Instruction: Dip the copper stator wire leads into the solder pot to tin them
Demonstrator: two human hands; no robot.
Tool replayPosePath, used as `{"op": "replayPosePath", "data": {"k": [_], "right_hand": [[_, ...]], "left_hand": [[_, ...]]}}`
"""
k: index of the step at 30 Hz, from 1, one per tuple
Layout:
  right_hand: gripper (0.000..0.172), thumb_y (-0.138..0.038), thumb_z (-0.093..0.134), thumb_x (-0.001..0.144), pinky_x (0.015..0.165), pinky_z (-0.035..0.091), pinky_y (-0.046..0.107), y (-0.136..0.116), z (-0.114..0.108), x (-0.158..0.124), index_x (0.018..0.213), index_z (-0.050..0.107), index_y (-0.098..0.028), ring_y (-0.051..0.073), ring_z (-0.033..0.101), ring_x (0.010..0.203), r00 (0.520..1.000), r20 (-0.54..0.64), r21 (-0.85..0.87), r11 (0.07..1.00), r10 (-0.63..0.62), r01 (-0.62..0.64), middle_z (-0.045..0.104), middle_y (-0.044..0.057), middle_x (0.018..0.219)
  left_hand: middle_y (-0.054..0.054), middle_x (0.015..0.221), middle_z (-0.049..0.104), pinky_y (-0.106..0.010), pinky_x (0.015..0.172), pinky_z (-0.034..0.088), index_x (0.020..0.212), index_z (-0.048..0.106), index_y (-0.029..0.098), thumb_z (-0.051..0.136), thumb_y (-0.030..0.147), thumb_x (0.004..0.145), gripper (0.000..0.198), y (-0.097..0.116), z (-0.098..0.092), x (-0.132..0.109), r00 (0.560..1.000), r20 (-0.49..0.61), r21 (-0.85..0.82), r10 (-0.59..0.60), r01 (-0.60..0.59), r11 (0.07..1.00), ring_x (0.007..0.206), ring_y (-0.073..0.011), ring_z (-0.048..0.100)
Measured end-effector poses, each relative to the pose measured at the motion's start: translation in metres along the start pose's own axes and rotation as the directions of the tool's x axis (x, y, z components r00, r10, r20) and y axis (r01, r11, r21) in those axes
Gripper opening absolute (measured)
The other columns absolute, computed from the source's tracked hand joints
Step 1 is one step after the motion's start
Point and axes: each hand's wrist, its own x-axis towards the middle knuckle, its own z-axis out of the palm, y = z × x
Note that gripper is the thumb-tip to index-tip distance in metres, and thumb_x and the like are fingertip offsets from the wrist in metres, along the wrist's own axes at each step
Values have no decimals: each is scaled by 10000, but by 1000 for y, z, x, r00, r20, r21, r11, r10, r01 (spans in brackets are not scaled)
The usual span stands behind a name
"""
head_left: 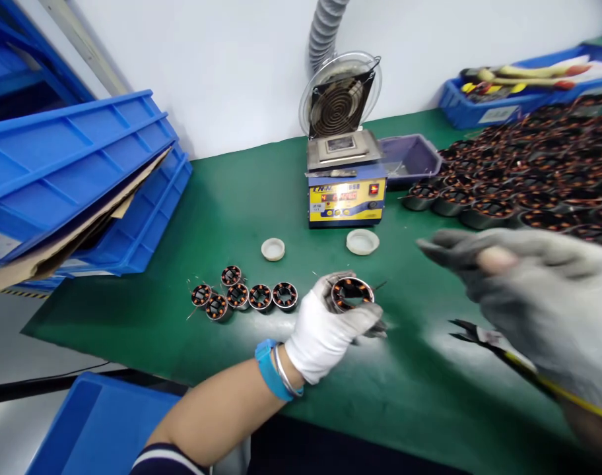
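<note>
My left hand (325, 323), in a white and grey glove, holds a ring-shaped motor stator (337, 291) with orange copper windings, its wires poking out at the side. At the right, my right hand (538, 290), gloved and blurred by motion, has its thumb and fingers together. Black-tipped cutting pliers (489, 338) with yellow-edged handles lie under its palm, held in that hand. Several similar stators (272, 298) stand on the green table left of my left hand.
A yellow and blue solder pot unit (347, 201) stands at the back centre, with a fan and duct behind. Two small white dishes (272, 249) lie before it. Many stators (489, 210) crowd the right, near a blue tool bin (462, 112). Blue crates (147, 231) lean at the left.
</note>
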Motion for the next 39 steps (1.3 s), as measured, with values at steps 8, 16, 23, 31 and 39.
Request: {"op": "replayPosePath", "data": {"k": [8, 16, 23, 31, 39], "right_hand": [[488, -225, 555, 825, 1034, 558, 426, 12, 57, -22, 1313, 544, -206, 270, 632, 1213, 887, 329, -139, 912, -325, 386, 625, 100, 1338], [394, -222, 562, 850, 898, 626, 394, 10, 45, -11, 1242, 527, -202, 261, 702, 1064, 850, 213, -241, 817, -482, 524, 690, 110, 1179], [295, -282, 548, 894, 812, 637, 370, 3, 41, -8, 1180, 549, -211, 251, 722, 972, 819, 188, -332, 750, -542, 572, 703, 107, 1119], [311, -175, 526, 836, 905, 610, 379, 1, 31, -4, 1138, 600, -198, 241, 695, 1060, 800, 246, -281, 750, -547, 599, 694, 108, 1139], [389, -153, 517, 814, 927, 595, 373, 3, 33, -9, 1183, 620, -214, 234, 686, 1075, 784, 257, -222, 755, -566, 617, 694, 90, 1157]], "left_hand": [[-34, 989, 705, -320, 831, 580, 1025, 618, 194, 859, 120, 571, 519, 3, -1, -1, 969, 173, 321, 176, -225, 920, 908, -199, 675], [32, 628, 560, -256, 601, 487, 727, 510, 210, 670, 367, 824, 245, 13, -13, -2, 954, 12, 632, 301, -241, 737, 592, -122, 566], [50, 580, 531, -198, 396, 381, 735, 470, 205, 584, 620, 846, 445, 16, -17, 5, 947, -142, 232, 289, -252, 939, 407, -77, 498], [35, 551, 582, -196, 361, 400, 720, 503, 185, 722, 540, 727, 417, 29, -17, 5, 955, 206, 350, -215, 133, 927, 352, -83, 509], [-91, 1070, 678, -353, 855, 534, 920, 585, 214, 632, 369, 850, 176, 34, -23, -1, 637, 60, 634, 768, -619, 464, 1010, -217, 659]]}}
